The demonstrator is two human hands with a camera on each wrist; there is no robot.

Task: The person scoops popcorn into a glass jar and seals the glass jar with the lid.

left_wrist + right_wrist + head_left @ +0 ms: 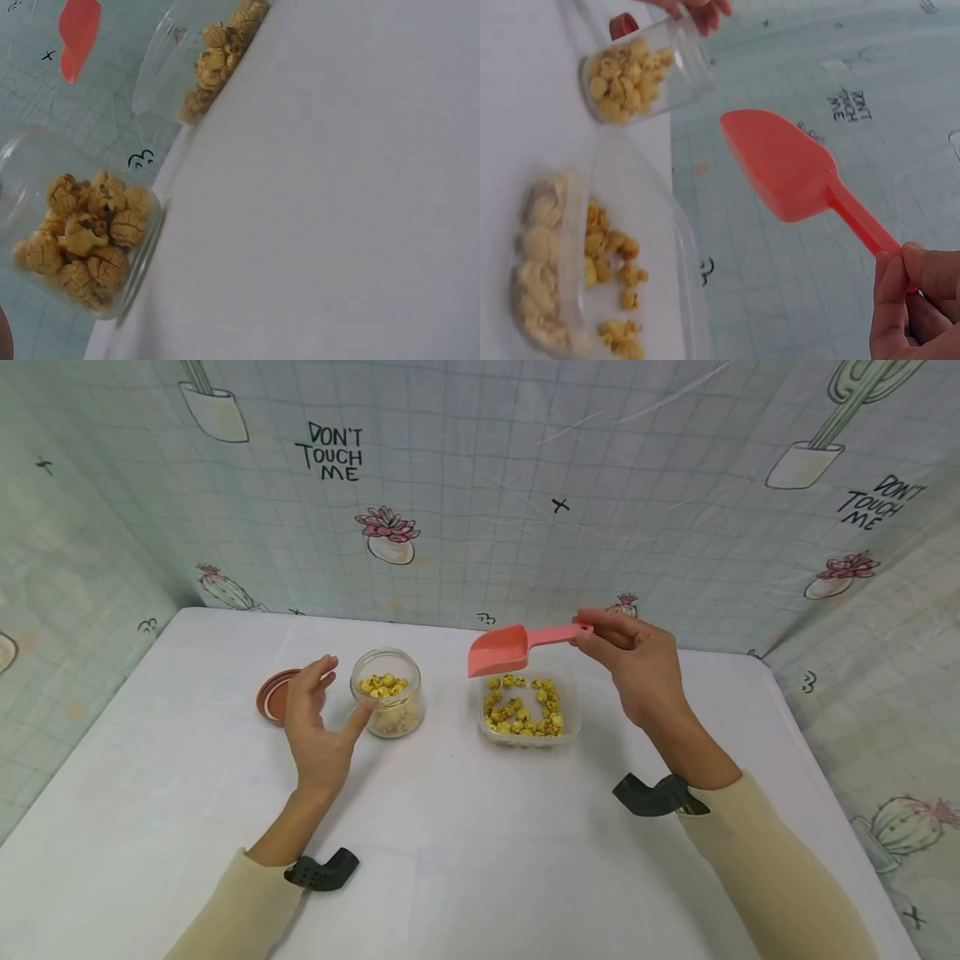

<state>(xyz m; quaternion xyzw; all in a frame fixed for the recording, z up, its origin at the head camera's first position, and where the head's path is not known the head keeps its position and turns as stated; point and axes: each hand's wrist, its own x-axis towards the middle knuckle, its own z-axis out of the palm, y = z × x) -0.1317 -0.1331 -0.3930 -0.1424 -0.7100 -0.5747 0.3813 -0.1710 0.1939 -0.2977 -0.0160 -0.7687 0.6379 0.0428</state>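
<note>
Worktop (465, 843): white, flat
Jar (396, 724): clear, upright, at eleven o'clock from the worktop's middle
Box (525, 741): clear, at one o'clock
Lid (274, 700): reddish-brown, at ten o'clock

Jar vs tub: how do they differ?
Shape: the jar is round and upright; the tub is rectangular and lower.
Fill: popcorn is heaped in the jar, while the tub's pieces leave bare patches on its floor.
Place: the jar stands by the left hand; the tub sits nearer the right hand.
Shared: both are see-through, uncovered and on the white table.
</note>
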